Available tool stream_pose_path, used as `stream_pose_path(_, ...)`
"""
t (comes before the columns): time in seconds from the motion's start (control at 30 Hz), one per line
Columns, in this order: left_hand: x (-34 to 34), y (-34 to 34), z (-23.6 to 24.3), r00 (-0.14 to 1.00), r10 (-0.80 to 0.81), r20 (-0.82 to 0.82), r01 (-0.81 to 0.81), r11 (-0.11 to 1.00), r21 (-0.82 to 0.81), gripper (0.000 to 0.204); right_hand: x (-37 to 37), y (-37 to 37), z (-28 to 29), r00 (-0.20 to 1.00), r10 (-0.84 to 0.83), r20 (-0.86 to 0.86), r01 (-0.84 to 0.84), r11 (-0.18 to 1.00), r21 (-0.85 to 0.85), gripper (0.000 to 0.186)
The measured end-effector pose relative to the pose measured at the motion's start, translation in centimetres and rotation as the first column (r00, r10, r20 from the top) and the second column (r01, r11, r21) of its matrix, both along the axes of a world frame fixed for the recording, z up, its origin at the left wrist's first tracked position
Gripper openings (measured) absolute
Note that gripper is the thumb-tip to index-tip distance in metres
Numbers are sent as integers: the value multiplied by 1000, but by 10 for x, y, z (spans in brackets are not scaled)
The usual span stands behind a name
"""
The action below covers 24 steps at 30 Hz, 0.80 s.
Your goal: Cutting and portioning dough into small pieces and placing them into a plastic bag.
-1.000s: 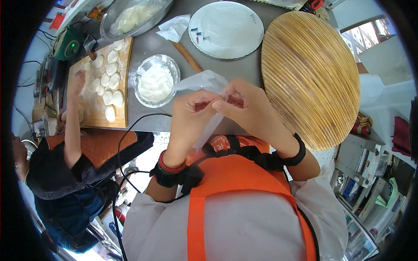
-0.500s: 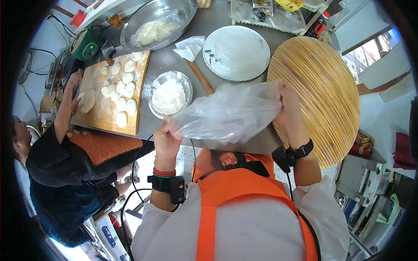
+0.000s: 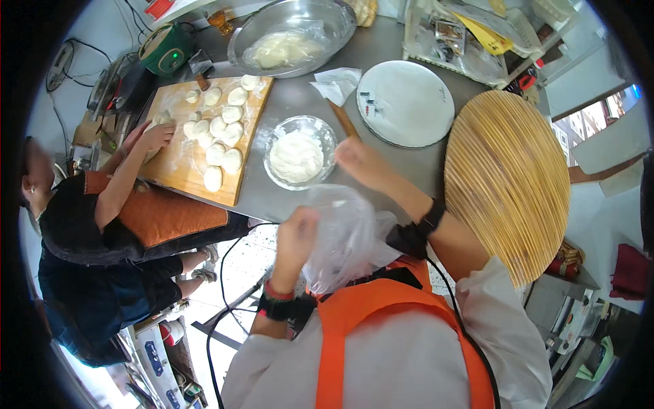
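Note:
A clear plastic bag [image 3: 343, 235] hangs crumpled from my left hand [image 3: 298, 235], which is closed on its edge in front of my apron. My right hand [image 3: 361, 161] is off the bag, beside the right rim of a clear bowl of white flour [image 3: 297, 157]. Motion smears its fingers, so their grip does not show. Behind that hand, a wooden rolling pin [image 3: 343, 119] lies partly hidden, its near end covered. A white paper or cloth piece [image 3: 336, 83] rests over its far end.
Left, a co-worker's hands [image 3: 153, 135] work dough on a floured board [image 3: 238, 174] holding several dough rounds [image 3: 216, 127]. Behind stand a metal basin [image 3: 337, 31] with bagged dough and a white round plate [image 3: 407, 102]. A large ribbed wooden disc [image 3: 507, 184] overhangs the right edge.
My right hand has let go of the bag and moved left toward the flour bowl. The bag, stretched between both hands before, now hangs bunched from my left. The view has shifted.

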<state>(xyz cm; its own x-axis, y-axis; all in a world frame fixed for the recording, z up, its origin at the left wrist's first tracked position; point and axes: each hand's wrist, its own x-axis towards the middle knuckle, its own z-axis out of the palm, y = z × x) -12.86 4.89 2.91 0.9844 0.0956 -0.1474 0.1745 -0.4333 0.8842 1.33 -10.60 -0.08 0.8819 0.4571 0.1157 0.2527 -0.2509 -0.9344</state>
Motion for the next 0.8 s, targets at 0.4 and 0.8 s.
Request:
stream_pose_path(0.4, -79, 161, 70, 963, 226, -147, -259, 926, -273, 62, 36, 18, -67, 834, -448, -322, 335, 875, -349, 24)
stream_pose_path(0.8, 69, 159, 97, 999, -47, -22, 43, 985, -168, 44, -7, 56, -33, 999, -23, -40, -21, 546, -838, 54)
